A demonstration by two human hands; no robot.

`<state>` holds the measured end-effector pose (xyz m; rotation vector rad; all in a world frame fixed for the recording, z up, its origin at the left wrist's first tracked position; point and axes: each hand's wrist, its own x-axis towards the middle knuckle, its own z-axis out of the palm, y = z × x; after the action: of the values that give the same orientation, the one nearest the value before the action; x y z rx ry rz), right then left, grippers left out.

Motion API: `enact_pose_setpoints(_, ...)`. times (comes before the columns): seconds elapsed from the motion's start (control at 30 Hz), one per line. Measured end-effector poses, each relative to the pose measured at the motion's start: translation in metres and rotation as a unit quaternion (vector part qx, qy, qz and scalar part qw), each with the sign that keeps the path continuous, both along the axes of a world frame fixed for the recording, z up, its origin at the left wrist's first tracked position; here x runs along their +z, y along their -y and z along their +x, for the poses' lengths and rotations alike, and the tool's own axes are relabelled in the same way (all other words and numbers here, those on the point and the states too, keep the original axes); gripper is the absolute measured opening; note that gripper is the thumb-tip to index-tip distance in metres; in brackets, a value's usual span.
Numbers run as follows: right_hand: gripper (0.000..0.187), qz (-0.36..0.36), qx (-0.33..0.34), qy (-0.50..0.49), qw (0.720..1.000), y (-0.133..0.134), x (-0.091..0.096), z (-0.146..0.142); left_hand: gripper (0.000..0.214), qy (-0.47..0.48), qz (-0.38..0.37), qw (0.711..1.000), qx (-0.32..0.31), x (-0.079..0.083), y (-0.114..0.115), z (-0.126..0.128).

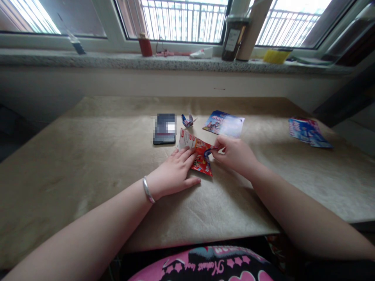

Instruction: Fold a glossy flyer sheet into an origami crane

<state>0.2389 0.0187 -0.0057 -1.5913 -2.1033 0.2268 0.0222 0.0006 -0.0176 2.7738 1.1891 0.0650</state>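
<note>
A red and white printed sheet of folding paper [201,159] lies on the table in front of me, folded into a pointed shape. My left hand [179,167] rests flat across its left part, fingers stretched out and thumb spread away. At the paper's right side, my right hand [233,153] pinches a corner between thumb and fingers. That corner curls up and shows a blue underside. Just beyond the paper stands a small folded paper crane [188,120], blue and red. A dark phone [164,129] with a blurred screen lies left of the crane.
Blue printed sheets [224,123] lie behind my right hand. More printed sheets [309,132] are at the table's [96,164] right. Along the windowsill [181,64] stand a red container [145,46], a dark jar [233,39] and a yellow container [276,56].
</note>
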Motion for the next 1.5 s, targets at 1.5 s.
enact_pose_setpoints(1.5, 0.025, -0.051, 0.161, -0.09, 0.981, -0.003, -0.008, -0.002, 0.092, 0.221, 0.093, 0.97, 0.045, -0.01, -0.013, -0.003)
